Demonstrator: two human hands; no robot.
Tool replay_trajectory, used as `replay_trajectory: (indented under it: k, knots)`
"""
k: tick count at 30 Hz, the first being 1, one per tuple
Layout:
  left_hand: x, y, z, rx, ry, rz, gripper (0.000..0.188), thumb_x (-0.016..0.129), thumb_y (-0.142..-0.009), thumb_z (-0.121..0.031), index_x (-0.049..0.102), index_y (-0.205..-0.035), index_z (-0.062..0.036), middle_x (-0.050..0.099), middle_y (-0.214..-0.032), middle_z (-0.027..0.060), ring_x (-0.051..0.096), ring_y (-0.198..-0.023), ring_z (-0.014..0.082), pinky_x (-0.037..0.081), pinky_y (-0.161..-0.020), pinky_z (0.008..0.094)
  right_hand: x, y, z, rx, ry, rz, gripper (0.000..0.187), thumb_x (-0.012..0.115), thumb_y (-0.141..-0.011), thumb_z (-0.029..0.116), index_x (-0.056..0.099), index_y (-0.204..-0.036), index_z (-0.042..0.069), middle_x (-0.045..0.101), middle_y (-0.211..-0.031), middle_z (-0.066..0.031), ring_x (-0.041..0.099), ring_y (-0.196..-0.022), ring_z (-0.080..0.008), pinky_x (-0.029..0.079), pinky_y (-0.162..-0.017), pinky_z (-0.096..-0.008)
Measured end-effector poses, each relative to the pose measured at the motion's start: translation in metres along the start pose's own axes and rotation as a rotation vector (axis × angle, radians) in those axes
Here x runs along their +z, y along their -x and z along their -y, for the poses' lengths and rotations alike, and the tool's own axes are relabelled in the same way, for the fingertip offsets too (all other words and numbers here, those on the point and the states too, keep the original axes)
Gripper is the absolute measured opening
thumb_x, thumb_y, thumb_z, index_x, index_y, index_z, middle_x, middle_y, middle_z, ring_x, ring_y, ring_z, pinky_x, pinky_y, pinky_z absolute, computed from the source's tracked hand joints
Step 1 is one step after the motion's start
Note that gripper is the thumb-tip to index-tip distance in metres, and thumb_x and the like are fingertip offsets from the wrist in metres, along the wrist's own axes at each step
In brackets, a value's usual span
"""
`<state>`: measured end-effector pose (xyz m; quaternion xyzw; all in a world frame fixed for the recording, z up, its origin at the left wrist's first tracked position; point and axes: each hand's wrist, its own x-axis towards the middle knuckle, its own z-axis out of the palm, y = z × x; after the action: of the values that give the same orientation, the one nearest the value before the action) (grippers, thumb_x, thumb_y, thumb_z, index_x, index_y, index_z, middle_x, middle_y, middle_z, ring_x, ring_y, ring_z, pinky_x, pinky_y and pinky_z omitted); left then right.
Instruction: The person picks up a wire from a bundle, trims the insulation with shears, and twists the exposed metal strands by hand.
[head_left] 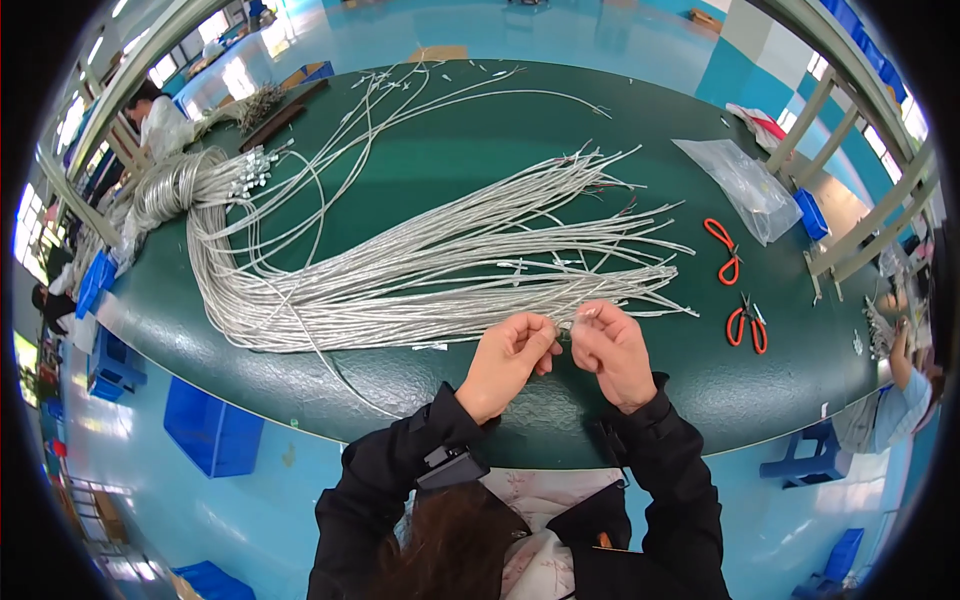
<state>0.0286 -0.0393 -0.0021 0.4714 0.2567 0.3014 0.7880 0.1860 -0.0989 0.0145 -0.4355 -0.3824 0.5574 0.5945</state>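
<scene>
A big bundle of thin silvery-grey cables [430, 270] lies across the table, its loose ends fanned out toward the right. At its near edge, my left hand [510, 362] is closed, thumb pressed against the bent fingers. Close beside it, my right hand [612, 352] is closed in a pinch, fingertips almost meeting those of the left. A small dark bit shows between the two hands, too small and covered to name; it may be a cable's end. White connectors [255, 172] cluster at the bundle's coiled left end.
Two orange-handled snips [746, 326], [722, 252] lie on the green table [690, 390] to my right. Beyond them are a clear plastic bag [745, 188] and a small blue bin [811, 214]. Metal posts stand at both ends. Another person [900, 400] sits at the right.
</scene>
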Motion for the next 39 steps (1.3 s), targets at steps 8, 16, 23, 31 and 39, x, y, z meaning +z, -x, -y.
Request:
replay_trajectory:
  k: [8, 16, 23, 31, 39]
  knots:
    - [0.01, 0.0, -0.006, 0.28, -0.212, -0.066, 0.02, 0.056, -0.091, -0.009, 0.054, -0.107, 0.0027, 0.062, -0.089, 0.0069, 0.058, -0.079, 0.0112, 0.046, -0.074, 0.0236, -0.007, -0.002, 0.002, 0.039, -0.191, -0.017, 0.008, 0.055, -0.089, 0.008, 0.051, -0.089, 0.002, 0.046, -0.064, 0.0013, 0.037, -0.051, -0.0039, 0.027, -0.046, -0.019]
    - [0.002, 0.001, -0.007, 0.215, -0.216, -0.071, 0.014, 0.06, -0.088, -0.007, 0.059, -0.098, 0.0033, 0.061, -0.089, 0.0031, 0.056, -0.08, 0.0083, 0.046, -0.072, 0.0223, 0.001, 0.002, 0.0, 0.045, 0.014, 0.054, 0.006, 0.055, -0.087, 0.003, 0.051, -0.092, 0.002, 0.046, -0.063, 0.001, 0.038, -0.05, -0.004, 0.03, -0.047, -0.0191]
    - [0.001, -0.001, -0.004, 0.128, -0.079, -0.071, 0.011, 0.06, -0.087, -0.005, 0.059, -0.096, 0.0021, 0.061, -0.086, 0.0021, 0.055, -0.074, 0.0064, 0.045, -0.067, 0.0206, 0.001, 0.001, -0.007, -0.059, 0.079, -0.057, 0.008, 0.055, -0.087, 0.003, 0.051, -0.094, 0.001, 0.048, -0.066, 0.0015, 0.039, -0.051, -0.0038, 0.031, -0.047, -0.0179]
    - [0.004, 0.001, -0.006, 0.317, -0.339, -0.231, 0.009, 0.059, -0.088, -0.006, 0.059, -0.094, -0.0001, 0.06, -0.084, 0.0018, 0.053, -0.068, 0.0063, 0.043, -0.064, 0.0198, 0.008, 0.002, -0.011, -0.047, 0.277, 0.086, 0.007, 0.052, -0.089, 0.005, 0.05, -0.094, 0.002, 0.05, -0.066, -0.0005, 0.041, -0.051, -0.004, 0.03, -0.045, -0.0179]
    - [-0.008, -0.009, -0.006, 0.117, 0.146, -0.151, 0.009, 0.062, -0.088, -0.008, 0.06, -0.094, -0.0012, 0.06, -0.083, 0.0023, 0.053, -0.069, 0.0082, 0.043, -0.068, 0.0225, -0.002, -0.003, -0.004, -0.096, -0.084, -0.231, 0.01, 0.054, -0.089, 0.008, 0.051, -0.096, 0.002, 0.055, -0.073, -0.0024, 0.044, -0.052, -0.0047, 0.034, -0.046, -0.0178]
